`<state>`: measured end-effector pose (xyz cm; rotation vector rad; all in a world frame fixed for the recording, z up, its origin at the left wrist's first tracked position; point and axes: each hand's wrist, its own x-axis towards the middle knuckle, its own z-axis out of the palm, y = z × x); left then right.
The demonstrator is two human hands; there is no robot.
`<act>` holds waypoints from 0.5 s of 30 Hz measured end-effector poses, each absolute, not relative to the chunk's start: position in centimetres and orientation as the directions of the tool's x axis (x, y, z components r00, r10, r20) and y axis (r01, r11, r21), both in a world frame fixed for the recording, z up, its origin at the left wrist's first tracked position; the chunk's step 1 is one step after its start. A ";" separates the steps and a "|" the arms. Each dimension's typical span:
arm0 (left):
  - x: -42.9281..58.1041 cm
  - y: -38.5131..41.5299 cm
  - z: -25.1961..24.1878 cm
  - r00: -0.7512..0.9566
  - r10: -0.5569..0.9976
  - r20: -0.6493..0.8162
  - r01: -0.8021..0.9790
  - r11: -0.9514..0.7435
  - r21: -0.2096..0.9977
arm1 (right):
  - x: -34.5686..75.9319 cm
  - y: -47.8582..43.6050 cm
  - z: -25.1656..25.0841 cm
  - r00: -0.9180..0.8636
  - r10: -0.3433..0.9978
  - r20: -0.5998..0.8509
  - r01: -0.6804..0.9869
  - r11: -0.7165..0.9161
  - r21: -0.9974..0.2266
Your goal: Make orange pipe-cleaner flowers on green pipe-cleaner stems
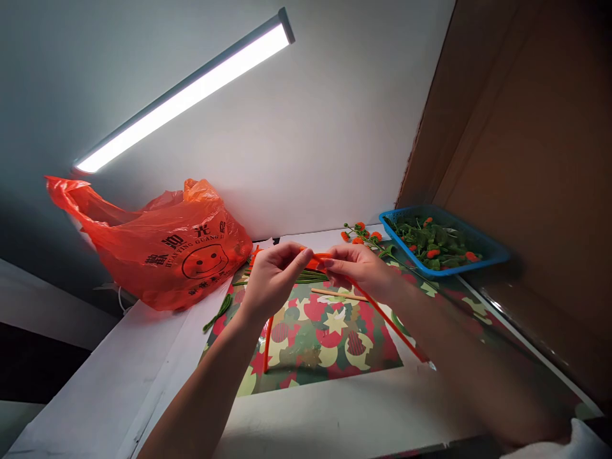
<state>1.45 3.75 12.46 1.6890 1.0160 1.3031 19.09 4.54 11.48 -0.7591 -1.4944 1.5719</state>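
Observation:
Both my hands are raised over the patterned sheet, pinching an orange pipe cleaner [382, 312] between them. My left hand [277, 271] is closed on it with thumb and fingertips, and my right hand [358, 268] grips it close by. One long end slants down to the right under my right forearm. Below my left hand another orange length [268, 347] hangs or stands; I cannot tell whether it is the same piece. Behind the hands lie several green pipe cleaners [310, 276], partly hidden. A thin wooden stick [339, 294] rests on the sheet.
A red plastic bag [162, 255] stands at the left, with a folded green piece [218, 312] in front of it. At the back right are orange flowers on green stems [358, 236] and a blue tray [442, 271] of more. A cardboard panel [526, 159] bounds the right side.

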 end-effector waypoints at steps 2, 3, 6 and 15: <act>1.3 3.7 12.5 0.192 0.899 0.394 0.162 -0.425 0.890 | 19.2 4.6 11.4 -0.508 0.857 0.086 -0.187 -0.013 -0.982; 1.3 3.6 12.5 0.212 0.889 0.406 0.173 -0.443 0.880 | 19.2 4.7 11.4 -0.525 0.848 0.075 -0.198 -0.036 -0.979; 0.9 3.5 12.6 0.268 0.858 0.439 0.209 -0.496 0.843 | 19.4 4.8 11.2 -0.559 0.826 0.069 -0.206 -0.057 -0.977; 0.4 3.2 13.1 0.360 0.754 0.549 0.410 -0.657 0.633 | 19.6 5.1 11.2 -0.538 0.838 0.097 -0.135 0.027 -0.990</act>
